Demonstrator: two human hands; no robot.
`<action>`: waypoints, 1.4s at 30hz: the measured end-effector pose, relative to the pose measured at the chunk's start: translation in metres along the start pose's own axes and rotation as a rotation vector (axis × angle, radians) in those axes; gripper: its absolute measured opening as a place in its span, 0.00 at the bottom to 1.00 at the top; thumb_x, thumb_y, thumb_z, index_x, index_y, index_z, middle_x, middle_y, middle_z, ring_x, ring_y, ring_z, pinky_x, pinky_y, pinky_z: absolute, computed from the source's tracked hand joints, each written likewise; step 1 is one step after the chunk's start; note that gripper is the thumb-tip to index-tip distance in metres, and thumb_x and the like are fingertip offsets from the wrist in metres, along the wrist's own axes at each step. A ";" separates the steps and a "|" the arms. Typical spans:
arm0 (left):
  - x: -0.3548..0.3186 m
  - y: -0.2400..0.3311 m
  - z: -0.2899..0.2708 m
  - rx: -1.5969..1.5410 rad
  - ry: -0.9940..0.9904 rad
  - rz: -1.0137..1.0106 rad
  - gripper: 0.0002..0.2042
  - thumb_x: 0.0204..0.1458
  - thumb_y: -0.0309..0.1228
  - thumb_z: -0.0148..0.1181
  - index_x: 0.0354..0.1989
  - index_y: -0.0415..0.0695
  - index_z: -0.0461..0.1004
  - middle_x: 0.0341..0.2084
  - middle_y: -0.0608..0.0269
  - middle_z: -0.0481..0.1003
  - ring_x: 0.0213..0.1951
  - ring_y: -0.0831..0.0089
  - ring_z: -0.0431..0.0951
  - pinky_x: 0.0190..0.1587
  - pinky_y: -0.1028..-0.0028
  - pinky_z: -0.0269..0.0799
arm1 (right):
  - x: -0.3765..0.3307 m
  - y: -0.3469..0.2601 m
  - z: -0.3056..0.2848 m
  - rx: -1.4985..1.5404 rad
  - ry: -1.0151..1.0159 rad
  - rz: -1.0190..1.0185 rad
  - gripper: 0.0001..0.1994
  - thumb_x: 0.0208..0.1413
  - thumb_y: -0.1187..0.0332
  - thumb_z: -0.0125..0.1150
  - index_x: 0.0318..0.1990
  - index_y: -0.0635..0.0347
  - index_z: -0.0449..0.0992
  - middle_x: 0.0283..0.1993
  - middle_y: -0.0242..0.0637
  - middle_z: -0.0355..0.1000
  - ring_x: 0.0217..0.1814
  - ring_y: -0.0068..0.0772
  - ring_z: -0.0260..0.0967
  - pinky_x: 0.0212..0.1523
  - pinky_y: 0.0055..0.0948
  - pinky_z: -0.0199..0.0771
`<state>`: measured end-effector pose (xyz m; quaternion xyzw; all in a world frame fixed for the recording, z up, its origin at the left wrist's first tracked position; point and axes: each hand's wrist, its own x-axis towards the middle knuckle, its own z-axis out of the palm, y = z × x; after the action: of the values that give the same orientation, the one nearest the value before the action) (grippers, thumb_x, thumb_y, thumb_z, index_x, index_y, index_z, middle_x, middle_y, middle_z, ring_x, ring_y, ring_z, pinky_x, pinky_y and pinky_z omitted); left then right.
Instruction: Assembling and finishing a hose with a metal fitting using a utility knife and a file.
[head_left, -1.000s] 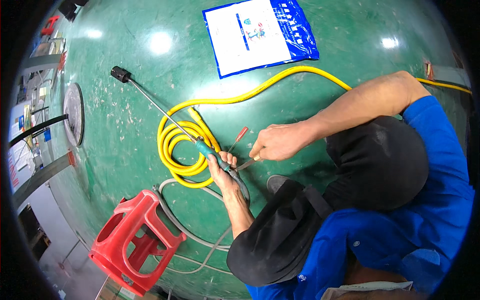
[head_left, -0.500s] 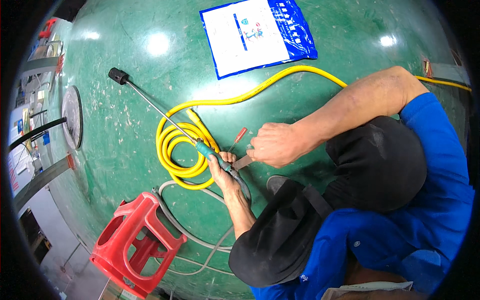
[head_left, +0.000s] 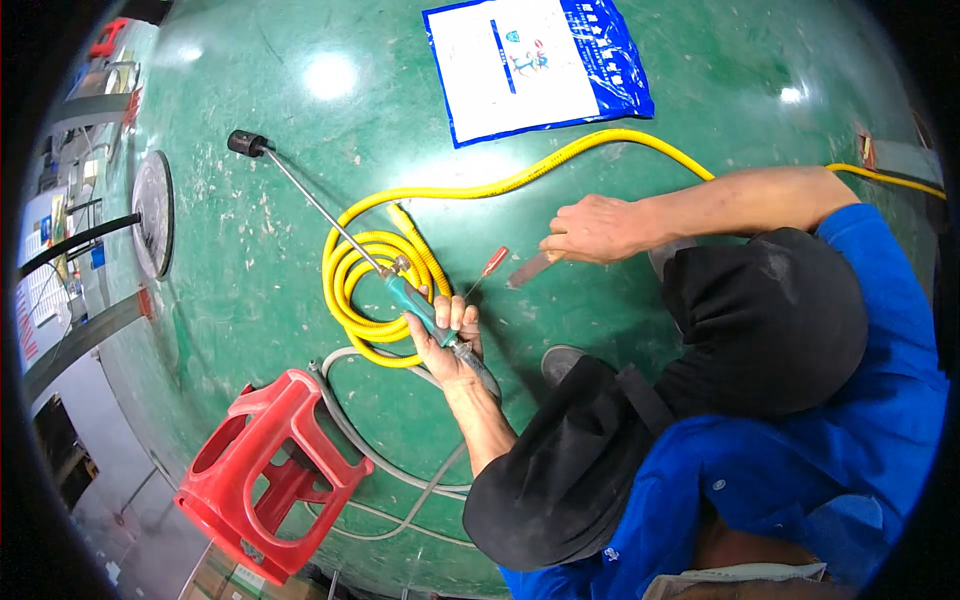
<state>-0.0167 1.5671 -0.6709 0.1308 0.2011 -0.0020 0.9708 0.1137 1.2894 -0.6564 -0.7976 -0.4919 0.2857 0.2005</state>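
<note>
- I see the left hand (head_left: 441,358) curled closely around the teal handle of a long torch-like tool (head_left: 408,297), its thumb along the handle's left side.
- From that grip the tool slants up and to the left, past a small valve knob (head_left: 402,263), along a slim metal tube, to a black cylindrical head (head_left: 246,144). I cannot tell whether the head touches the floor.
- Up and to the right of the left hand, I see the right hand (head_left: 602,229) with its fingers closed on a flat-bladed tool (head_left: 530,269). The blade points down and left, apart from the torch-like tool.
- Between the two hands, just beside the blade, a red-handled screwdriver (head_left: 494,262) slants.
- Above and left of the left hand, a yellow hose (head_left: 470,194) lies coiled behind the torch-like tool; one length runs right and passes under the right forearm.
- Below and left of the left hand, a grey hose (head_left: 349,430) loops over the green floor (head_left: 235,300).
- Farther down and left of it stands a red plastic stool (head_left: 275,470).
- Well above both hands lies a blue-and-white plastic bag (head_left: 535,70).
- Far left of the left hand, I make out a round grey disc (head_left: 152,235).
</note>
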 end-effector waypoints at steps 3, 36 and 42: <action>0.001 0.000 0.011 -0.018 -0.016 0.013 0.23 0.62 0.50 0.51 0.54 0.42 0.68 0.21 0.72 0.57 0.26 0.78 0.58 0.33 0.74 0.58 | -0.003 0.025 0.032 -0.147 0.061 -0.092 0.09 0.60 0.64 0.51 0.42 0.55 0.75 0.38 0.41 0.70 0.41 0.44 0.70 0.38 0.46 0.72; -0.007 -0.003 0.060 0.491 0.441 0.060 0.22 0.64 0.53 0.44 0.52 0.46 0.67 0.22 0.68 0.63 0.26 0.76 0.64 0.31 0.77 0.61 | 0.090 -0.099 -0.036 -0.172 0.172 -0.709 0.07 0.46 0.69 0.59 0.28 0.65 0.74 0.26 0.44 0.73 0.31 0.46 0.76 0.29 0.40 0.77; -0.013 0.002 0.018 0.345 0.214 -0.112 0.26 0.64 0.55 0.38 0.58 0.48 0.65 0.26 0.64 0.67 0.29 0.68 0.67 0.38 0.59 0.73 | 0.047 -0.024 0.004 -0.014 0.028 -0.442 0.24 0.49 0.65 0.64 0.56 0.50 0.69 0.46 0.40 0.69 0.53 0.42 0.67 0.44 0.46 0.72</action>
<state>-0.0217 1.5633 -0.6490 0.2833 0.3067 -0.0764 0.9054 0.1118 1.3421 -0.6572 -0.6758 -0.6538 0.2201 0.2595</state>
